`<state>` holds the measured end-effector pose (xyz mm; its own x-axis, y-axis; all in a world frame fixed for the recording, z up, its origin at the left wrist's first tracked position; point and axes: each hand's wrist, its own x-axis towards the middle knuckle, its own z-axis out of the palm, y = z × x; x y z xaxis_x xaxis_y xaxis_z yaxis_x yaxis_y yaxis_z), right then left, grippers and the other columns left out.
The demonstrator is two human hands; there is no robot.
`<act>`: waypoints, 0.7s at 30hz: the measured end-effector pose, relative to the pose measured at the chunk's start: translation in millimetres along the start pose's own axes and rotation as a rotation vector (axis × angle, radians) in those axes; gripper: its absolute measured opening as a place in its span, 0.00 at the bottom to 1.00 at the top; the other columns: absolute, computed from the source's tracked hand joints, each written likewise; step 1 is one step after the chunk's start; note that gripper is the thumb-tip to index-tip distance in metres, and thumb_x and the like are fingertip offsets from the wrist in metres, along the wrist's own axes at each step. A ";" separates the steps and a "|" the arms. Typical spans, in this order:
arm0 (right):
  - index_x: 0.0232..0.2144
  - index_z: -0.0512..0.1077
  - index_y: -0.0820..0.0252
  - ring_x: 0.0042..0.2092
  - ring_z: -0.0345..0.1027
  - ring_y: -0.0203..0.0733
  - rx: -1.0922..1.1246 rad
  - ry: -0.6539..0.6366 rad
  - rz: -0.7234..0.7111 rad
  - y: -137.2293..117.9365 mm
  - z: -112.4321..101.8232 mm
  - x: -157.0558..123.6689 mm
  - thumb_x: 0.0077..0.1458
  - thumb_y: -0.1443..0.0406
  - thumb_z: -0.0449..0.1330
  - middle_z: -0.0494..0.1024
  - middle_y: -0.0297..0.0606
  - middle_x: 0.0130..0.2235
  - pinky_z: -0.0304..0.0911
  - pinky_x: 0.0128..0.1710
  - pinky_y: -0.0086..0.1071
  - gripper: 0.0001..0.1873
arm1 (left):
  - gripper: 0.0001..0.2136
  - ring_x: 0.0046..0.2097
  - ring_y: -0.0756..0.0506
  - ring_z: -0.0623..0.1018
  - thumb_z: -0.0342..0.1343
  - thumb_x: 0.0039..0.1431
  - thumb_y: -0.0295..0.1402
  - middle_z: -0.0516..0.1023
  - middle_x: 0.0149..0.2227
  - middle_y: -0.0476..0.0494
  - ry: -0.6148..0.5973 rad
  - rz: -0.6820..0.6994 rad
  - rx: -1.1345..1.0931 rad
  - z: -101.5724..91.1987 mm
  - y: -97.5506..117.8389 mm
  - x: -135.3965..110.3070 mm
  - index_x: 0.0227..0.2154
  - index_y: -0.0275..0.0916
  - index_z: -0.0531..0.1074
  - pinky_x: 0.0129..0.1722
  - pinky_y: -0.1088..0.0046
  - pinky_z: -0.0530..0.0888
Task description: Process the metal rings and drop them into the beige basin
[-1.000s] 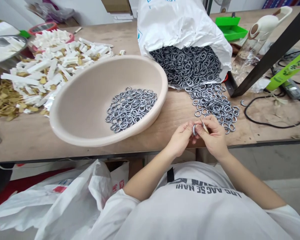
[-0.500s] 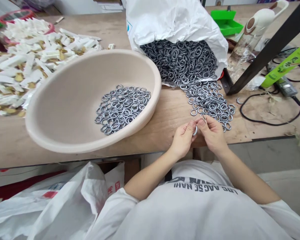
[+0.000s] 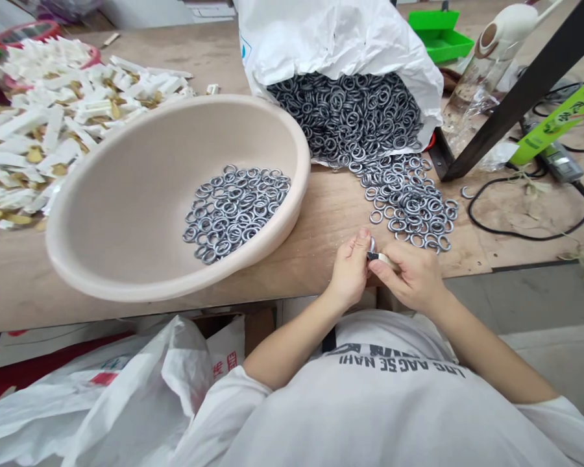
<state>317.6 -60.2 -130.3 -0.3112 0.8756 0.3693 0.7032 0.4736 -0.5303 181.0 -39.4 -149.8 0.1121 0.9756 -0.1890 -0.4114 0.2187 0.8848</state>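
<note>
Pinched between the thumb and fingers of my left hand (image 3: 349, 269) is a grey ring (image 3: 372, 244). My right hand (image 3: 415, 272) closes around a small pale tool with a dark end (image 3: 388, 261), whose exact kind I cannot make out. That dark end meets the ring or lies just beside it. Beyond my hands a loose pile of grey rings (image 3: 413, 201) spreads from the mouth of a white sack (image 3: 340, 39). To the left, a large beige basin (image 3: 121, 194) holds many similar rings on one side of its bottom.
White strips with tan pieces (image 3: 53, 130) are heaped at the far left. A dark metal post (image 3: 511, 97) slants up on the right, near a clear bottle (image 3: 481, 71), a green tray (image 3: 442, 45) and a black cable (image 3: 525, 237). Plastic bags (image 3: 141, 389) hang below the table edge.
My right hand has turned and shifted slightly toward me, bringing the pale tool with its dark end into view against the ring. My left hand keeps the ring, moved slightly left.
</note>
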 end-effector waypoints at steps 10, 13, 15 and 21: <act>0.22 0.58 0.57 0.26 0.54 0.34 0.032 0.023 -0.006 -0.5 0.4 -1.8 0.66 0.55 0.56 0.63 0.31 0.23 0.46 0.28 0.33 0.22 | 0.28 0.23 0.54 0.56 0.57 0.56 0.59 0.56 0.20 0.54 -0.036 0.013 0.000 -3.7 -1.5 1.5 0.21 0.39 0.60 0.23 0.75 0.55; 0.22 0.59 0.57 0.26 0.54 0.34 0.011 0.030 -0.018 -2.3 -0.7 -2.2 0.66 0.55 0.55 0.65 0.32 0.23 0.46 0.29 0.34 0.23 | 0.27 0.23 0.54 0.56 0.56 0.59 0.58 0.56 0.20 0.54 -0.022 0.023 0.010 -4.0 -2.3 0.2 0.21 0.39 0.60 0.23 0.74 0.55; 0.22 0.59 0.57 0.26 0.54 0.34 0.018 0.027 -0.006 -3.1 -1.5 -2.0 0.66 0.54 0.55 0.65 0.32 0.23 0.47 0.29 0.33 0.23 | 0.27 0.22 0.54 0.56 0.55 0.59 0.59 0.56 0.20 0.54 -0.015 0.015 0.022 -3.9 -2.8 -0.5 0.21 0.39 0.60 0.22 0.74 0.54; 0.22 0.60 0.57 0.26 0.55 0.34 0.019 0.001 0.027 -2.4 -1.5 -1.2 0.66 0.54 0.55 0.64 0.31 0.23 0.46 0.28 0.33 0.23 | 0.27 0.22 0.54 0.55 0.55 0.59 0.59 0.56 0.20 0.54 -0.030 0.013 0.024 -4.9 -4.5 -0.3 0.22 0.39 0.60 0.21 0.74 0.54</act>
<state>317.2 -62.5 -128.3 -0.2919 0.8878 0.3557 0.6986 0.4520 -0.5547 178.4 -40.5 -155.9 0.1338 0.9771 -0.1653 -0.3912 0.2053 0.8971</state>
